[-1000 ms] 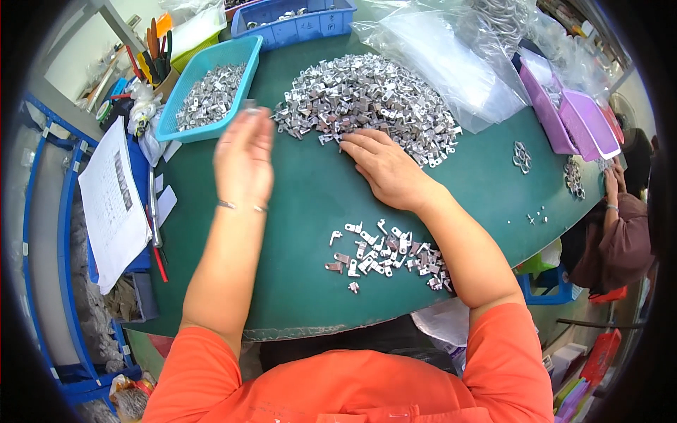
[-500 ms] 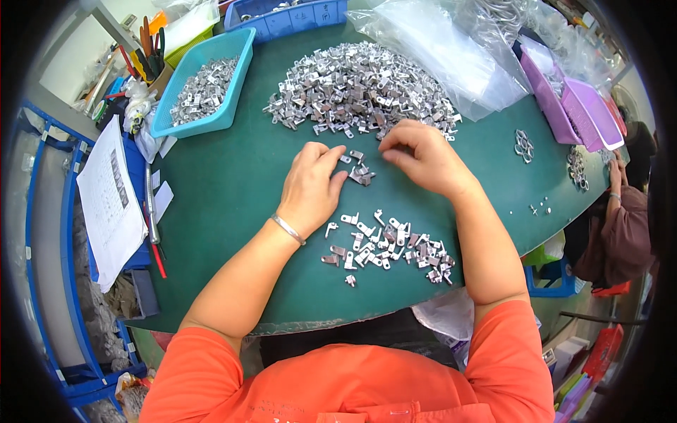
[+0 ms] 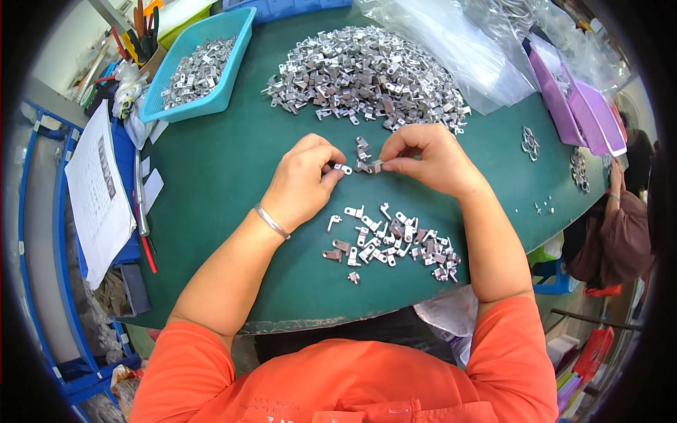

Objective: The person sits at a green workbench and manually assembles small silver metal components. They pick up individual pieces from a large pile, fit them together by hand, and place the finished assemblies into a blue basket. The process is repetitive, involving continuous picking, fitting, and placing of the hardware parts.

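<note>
Head view, looking down on the work surface. The left hand [image 3: 300,180], fingers curled, has thumb and forefinger brought together on a small silver bracket [image 3: 343,169], whose holed tab projects past the fingertips toward the right. The right hand [image 3: 430,161] faces it, thumb and forefinger nearly meeting about a second bracket [image 3: 376,166], its other fingers folded; whether this piece is clear of the surface cannot be told. Between the hands lies a small group of brackets [image 3: 362,149], just beside the right fingertips. The large heap [image 3: 367,74] lies beyond the hands and a loose scatter of brackets [image 3: 391,240] lies nearer the body, all on the green tabletop [image 3: 204,190]; similar pieces fill the turquoise basket [image 3: 235,70] at upper left. The step in hand appears to be the separate handling of single brackets drawn into the space between the hands. The next move would seem to call for a secure fingertip pinch on each piece, with the right-hand bracket freed from its close neighbours without dragging them along.
</note>
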{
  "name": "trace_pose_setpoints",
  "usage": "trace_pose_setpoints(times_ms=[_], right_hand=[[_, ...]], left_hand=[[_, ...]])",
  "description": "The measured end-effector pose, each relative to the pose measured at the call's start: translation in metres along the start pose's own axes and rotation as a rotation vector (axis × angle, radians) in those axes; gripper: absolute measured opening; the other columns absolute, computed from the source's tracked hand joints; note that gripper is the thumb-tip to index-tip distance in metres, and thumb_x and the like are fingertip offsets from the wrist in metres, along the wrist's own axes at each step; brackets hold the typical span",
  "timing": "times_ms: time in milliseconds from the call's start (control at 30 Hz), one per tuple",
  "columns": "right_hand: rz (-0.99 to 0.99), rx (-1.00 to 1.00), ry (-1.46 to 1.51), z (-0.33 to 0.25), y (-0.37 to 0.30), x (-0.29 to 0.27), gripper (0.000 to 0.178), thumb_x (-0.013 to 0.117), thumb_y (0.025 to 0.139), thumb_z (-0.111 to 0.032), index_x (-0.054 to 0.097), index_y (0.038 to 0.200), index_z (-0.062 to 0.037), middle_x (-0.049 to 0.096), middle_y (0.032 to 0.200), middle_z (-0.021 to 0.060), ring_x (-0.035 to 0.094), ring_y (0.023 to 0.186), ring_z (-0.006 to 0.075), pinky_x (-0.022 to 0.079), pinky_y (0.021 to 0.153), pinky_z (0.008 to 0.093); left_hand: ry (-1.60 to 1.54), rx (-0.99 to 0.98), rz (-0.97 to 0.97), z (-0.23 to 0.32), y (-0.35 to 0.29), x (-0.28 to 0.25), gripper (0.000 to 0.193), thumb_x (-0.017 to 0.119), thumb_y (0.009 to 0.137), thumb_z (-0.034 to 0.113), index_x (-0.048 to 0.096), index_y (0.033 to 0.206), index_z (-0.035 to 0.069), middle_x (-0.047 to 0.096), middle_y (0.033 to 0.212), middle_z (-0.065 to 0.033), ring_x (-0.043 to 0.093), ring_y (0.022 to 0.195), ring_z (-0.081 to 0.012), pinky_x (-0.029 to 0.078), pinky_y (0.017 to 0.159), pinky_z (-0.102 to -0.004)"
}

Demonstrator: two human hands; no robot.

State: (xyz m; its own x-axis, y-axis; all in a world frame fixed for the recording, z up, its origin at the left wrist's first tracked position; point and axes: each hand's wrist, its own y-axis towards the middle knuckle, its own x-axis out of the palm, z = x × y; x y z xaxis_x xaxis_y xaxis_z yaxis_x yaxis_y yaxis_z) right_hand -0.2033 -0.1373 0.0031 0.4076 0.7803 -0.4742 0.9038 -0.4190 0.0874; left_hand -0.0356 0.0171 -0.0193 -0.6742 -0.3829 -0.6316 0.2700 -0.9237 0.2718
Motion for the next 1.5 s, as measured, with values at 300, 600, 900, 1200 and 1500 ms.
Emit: trace_pose_setpoints(times_ms=[300, 600, 900, 1200, 1500], right_hand=[[-0.009, -0.219, 0.146, -0.007, 0.0, 0.001, 0.015, 0.066, 0.068, 0.012, 0.061, 0.075, -0.0009, 0.064, 0.078, 0.0048, 0.061, 0.075, 0.0128, 0.05, 0.068, 0.0259], [-0.041, -0.192, -0.218, -0.002, 0.0, 0.01, 0.009, 0.07, 0.072, -0.005, 0.063, 0.078, -0.0034, 0.061, 0.079, 0.0072, 0.061, 0.075, 0.0213, 0.05, 0.066, 0.0315], [0.001, 0.118, -0.002, -0.01, 0.001, 0.008, 0.014, 0.074, 0.074, -0.008, 0.065, 0.083, -0.002, 0.063, 0.075, 0.0038, 0.061, 0.07, 0.0128, 0.05, 0.064, 0.0276], [-0.237, -0.243, 0.027, 0.0, 0.0, -0.002, 0.012, 0.072, 0.079, -0.011, 0.067, 0.087, -0.0025, 0.063, 0.076, 0.005, 0.059, 0.07, 0.0145, 0.047, 0.063, 0.029], [0.066, -0.144, -0.242, 0.008, 0.011, 0.021, 0.011, 0.068, 0.078, -0.01, 0.067, 0.087, -0.0024, 0.062, 0.079, 0.0115, 0.062, 0.075, 0.0281, 0.05, 0.068, 0.0357]], left_hand=[[-0.655, -0.379, 0.012, -0.005, 0.006, 0.001, 0.013, 0.066, 0.082, -0.004, 0.059, 0.093, -0.001, 0.063, 0.09, -0.0049, 0.063, 0.078, -0.012, 0.053, 0.074, -0.0235], [-0.629, -0.203, 0.091, -0.006, 0.005, 0.004, 0.022, 0.066, 0.077, -0.012, 0.061, 0.098, -0.005, 0.057, 0.101, -0.0063, 0.062, 0.094, -0.0159, 0.054, 0.085, -0.0266], [-0.725, -0.206, 0.028, -0.004, 0.004, 0.001, 0.021, 0.063, 0.077, -0.014, 0.062, 0.098, -0.007, 0.055, 0.107, -0.0086, 0.062, 0.096, -0.0191, 0.053, 0.088, -0.0295], [-0.707, -0.071, 0.057, -0.004, 0.004, 0.002, 0.024, 0.064, 0.075, -0.015, 0.06, 0.096, -0.003, 0.053, 0.106, -0.0059, 0.058, 0.093, -0.0127, 0.052, 0.081, -0.0249], [-0.672, -0.121, 0.011, -0.004, 0.003, 0.002, 0.038, 0.064, 0.074, -0.013, 0.054, 0.108, 0.002, 0.053, 0.097, -0.0039, 0.053, 0.085, -0.0084, 0.048, 0.073, -0.0209]])
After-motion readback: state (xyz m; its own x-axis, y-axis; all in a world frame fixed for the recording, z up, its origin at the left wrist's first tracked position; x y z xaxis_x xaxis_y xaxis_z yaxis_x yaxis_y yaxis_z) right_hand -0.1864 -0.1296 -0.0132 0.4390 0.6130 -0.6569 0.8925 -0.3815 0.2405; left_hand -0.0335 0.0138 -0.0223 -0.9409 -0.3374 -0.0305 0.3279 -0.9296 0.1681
